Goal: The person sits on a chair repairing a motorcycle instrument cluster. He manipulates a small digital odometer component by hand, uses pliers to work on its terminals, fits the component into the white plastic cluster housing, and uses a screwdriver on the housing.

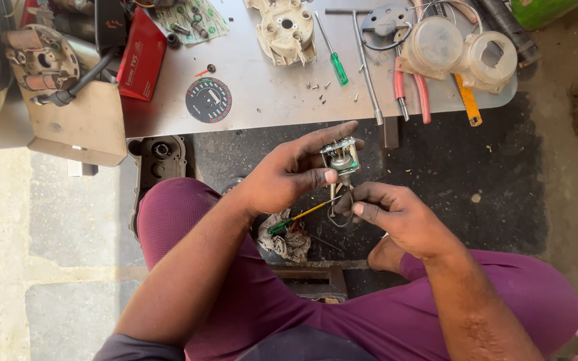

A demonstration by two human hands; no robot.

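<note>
the left hand [289, 175] pinches a small metal gauge mechanism [341, 156] between thumb and fingertips just in front of the grey metal tabletop [262, 100], while the right hand [396, 212] is pressed together around its lower stem. the mechanism looks light, stiff and delicate, best held by its frame rather than the fine inner parts. on the tabletop lie one round dial face [209, 100], one green-handled screwdriver [332, 53] and one pair of red-handled pliers [413, 93]; a second green-handled screwdriver [302, 216] hangs below the hands.
</note>
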